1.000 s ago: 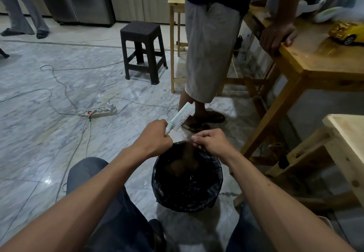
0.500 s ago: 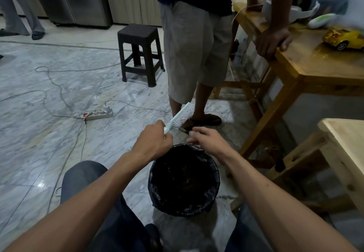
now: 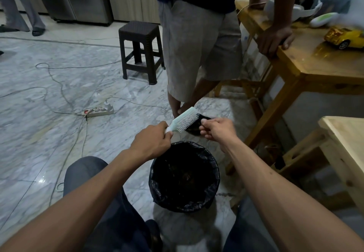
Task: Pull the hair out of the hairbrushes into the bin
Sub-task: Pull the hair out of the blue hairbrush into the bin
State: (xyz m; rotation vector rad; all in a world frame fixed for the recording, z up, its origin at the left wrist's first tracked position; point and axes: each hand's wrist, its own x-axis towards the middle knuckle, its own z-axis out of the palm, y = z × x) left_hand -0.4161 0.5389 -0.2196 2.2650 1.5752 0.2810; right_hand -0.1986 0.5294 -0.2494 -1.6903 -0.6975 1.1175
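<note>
My left hand [image 3: 152,141] grips the handle of a pale mint hairbrush [image 3: 184,121], which points up and to the right with its white bristles facing my right hand. My right hand [image 3: 217,130] is at the bristles, fingertips pinched close to them; whether hair is between the fingers I cannot tell. Below both hands stands a round bin [image 3: 184,176] lined with a black bag, on the floor between my knees. Dark hair lies inside it.
A person in grey shorts [image 3: 199,42] stands just beyond the bin, one hand on a wooden table [image 3: 315,68] at right holding a yellow toy car [image 3: 344,37]. A dark stool [image 3: 140,50], a power strip [image 3: 98,111] with cables and a light wooden bench [image 3: 346,145] surround me.
My right hand rose from the bin's rim up to the brush bristles. The brush turned its bristles toward the right hand. The standing person shifted a step.
</note>
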